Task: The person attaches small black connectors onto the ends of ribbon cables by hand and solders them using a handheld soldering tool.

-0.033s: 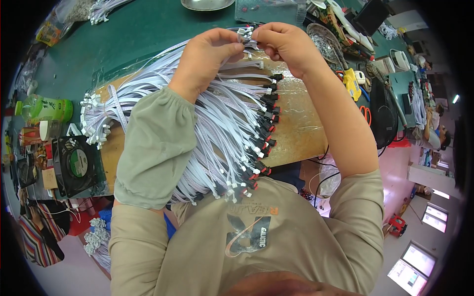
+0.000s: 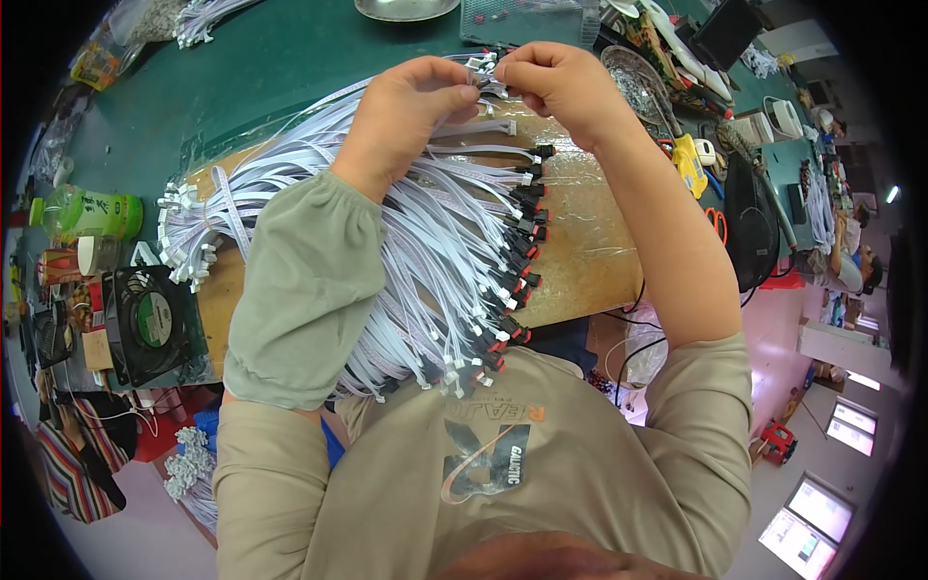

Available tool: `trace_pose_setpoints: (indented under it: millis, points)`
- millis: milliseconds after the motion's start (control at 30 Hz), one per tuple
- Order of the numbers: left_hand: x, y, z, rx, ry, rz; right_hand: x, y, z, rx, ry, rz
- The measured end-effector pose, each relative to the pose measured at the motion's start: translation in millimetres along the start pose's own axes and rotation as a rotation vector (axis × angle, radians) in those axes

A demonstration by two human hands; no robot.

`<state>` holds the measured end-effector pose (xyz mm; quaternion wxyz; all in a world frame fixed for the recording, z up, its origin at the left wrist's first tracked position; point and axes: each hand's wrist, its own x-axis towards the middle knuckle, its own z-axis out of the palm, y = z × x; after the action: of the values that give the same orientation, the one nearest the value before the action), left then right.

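A large bundle of white flat ribbon cables [image 2: 425, 237] spreads across a brown board [image 2: 590, 261]. White plugs [image 2: 188, 237] cluster at the bundle's left end, while black and red connectors [image 2: 522, 261] line the right. At the far end of the bundle, my left hand [image 2: 411, 101] pinches a ribbon cable close to its white connector [image 2: 478, 64]. Opposite it, my right hand [image 2: 556, 87] has thumb and index finger pressed together beside that connector; whatever lies between these fingertips is too small to make out. Both hands nearly meet above the cables.
On the green table [image 2: 280, 63] a metal bowl [image 2: 406, 8] and a clear plastic tray [image 2: 527, 21] stand beyond my hands. Left are a green-capped bottle [image 2: 92, 213] and a black fan [image 2: 147, 324]. A yellow tool [image 2: 688, 164] and orange-handled scissors [image 2: 715, 227] lie right.
My right hand has shifted very slightly, its lower fingers curling in a little. The left hand and the cable bundle look the same.
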<state>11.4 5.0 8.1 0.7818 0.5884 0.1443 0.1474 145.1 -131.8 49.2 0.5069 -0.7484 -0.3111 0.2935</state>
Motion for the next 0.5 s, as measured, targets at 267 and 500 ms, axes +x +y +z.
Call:
trace_pose_setpoints:
  millis: [267,500]
  points:
    - [-2.2,0.6,3.1,-0.048,0.01,0.04,0.7,-23.0,-21.0,-0.568,0.228,-0.459]
    - [-3.7,3.2,3.3,-0.052,0.035,0.011,1.3,-6.0,-2.2,-0.071,0.061,-0.357]
